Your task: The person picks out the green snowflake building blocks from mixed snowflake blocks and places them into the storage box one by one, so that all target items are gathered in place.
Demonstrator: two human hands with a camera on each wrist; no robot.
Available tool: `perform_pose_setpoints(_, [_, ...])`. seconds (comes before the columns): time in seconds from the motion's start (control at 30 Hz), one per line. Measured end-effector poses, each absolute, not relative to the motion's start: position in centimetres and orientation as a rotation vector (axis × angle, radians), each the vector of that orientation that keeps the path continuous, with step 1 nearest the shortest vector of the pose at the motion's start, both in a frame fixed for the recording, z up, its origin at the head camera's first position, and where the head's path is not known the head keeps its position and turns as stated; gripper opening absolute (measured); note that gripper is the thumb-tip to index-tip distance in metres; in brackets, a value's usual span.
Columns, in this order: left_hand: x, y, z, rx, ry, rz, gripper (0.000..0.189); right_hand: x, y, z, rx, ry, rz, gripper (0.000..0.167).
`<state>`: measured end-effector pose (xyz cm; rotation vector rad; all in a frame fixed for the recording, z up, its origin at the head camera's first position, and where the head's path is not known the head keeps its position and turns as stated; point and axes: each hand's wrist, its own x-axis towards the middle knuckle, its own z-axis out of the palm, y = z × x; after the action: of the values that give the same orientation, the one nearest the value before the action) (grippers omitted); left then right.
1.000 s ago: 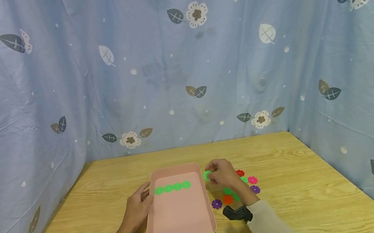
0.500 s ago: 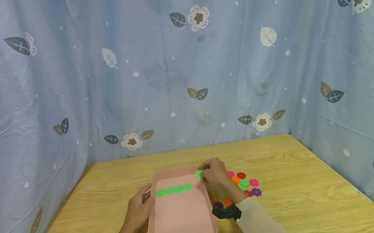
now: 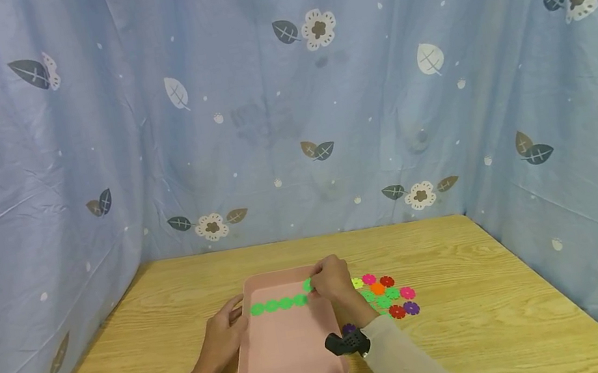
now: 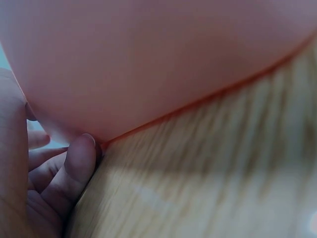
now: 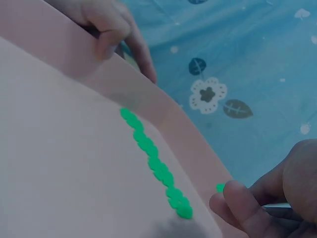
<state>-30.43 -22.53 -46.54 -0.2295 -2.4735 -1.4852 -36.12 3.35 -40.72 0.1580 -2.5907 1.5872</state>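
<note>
A pink rectangular tray lies on the wooden table. My left hand grips its left side; in the left wrist view, the thumb presses near the bottom of the tray's outer wall. Inside, toward the far end, several green flower-shaped discs form a row from left to right. Over the tray's far right part, my right hand pinches another green flower disc, just beyond the row's right end. Only a sliver of the held disc shows past the fingers in the right wrist view.
Right of the tray lies a loose group of flower discs, among them a green disc, a red disc, an orange disc and a purple disc. A blue patterned curtain surrounds the table's back and sides.
My right hand has carried the green disc leftward from beside the tray, across its right rim, to over its inside. The left hand has stayed at the tray's left side.
</note>
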Motion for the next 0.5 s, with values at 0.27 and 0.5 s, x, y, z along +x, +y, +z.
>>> perform_pose_setpoints(0.27, [-30.5, -22.5, -46.5, -0.235, -2.477, -1.474, 0.050, -36.3, 4.3, -41.8, 0.271, -2.337, 2.052, 0.026])
perform_pose_setpoints(0.5, [-30.5, -22.6, -46.6, -0.230, -2.465, -1.488, 0.050, -36.5, 5.5, -42.1, 0.276, -2.245, 2.232, 0.032])
